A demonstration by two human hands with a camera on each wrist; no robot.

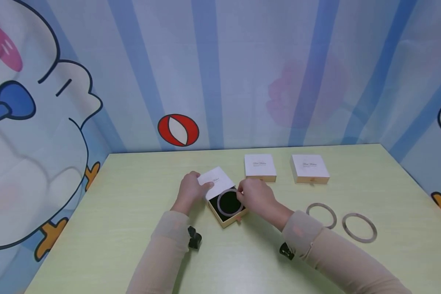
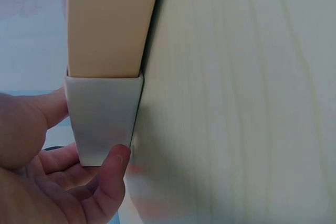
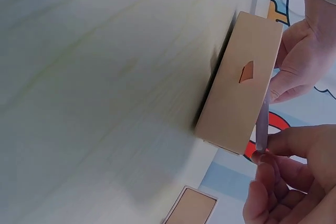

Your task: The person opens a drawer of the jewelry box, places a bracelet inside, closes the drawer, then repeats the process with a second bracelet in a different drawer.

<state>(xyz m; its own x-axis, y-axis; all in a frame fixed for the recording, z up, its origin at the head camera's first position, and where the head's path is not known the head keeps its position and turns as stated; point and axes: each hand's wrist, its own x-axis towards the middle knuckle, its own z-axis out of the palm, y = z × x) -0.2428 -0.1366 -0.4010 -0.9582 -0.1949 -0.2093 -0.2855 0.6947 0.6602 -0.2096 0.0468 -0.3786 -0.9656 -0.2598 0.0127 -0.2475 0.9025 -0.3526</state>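
Note:
A small gift box with a white sleeve point(image 1: 216, 180) lies angled on the table, its tan drawer point(image 2: 111, 24) slid partly out. Black lining shows inside the drawer. My left hand point(image 1: 192, 191) grips the sleeve, thumb on top and fingers around the far end. A pale bangle point(image 3: 262, 129) is pinched between thumb and fingers of my right hand point(image 1: 256, 197). It overlaps the drawer's black inside in the head view, and stands at the box's upper edge in the right wrist view. An orange pull tab point(image 3: 248, 72) sticks out of the drawer front.
Two closed white boxes stand at the back, one left point(image 1: 260, 165) and one right point(image 1: 310, 166). Two more bangles lie to the right, one point(image 1: 335, 217) partly behind my right sleeve, the other point(image 1: 365, 240) farther right. A patterned curtain point(image 1: 239, 73) borders the table's back edge.

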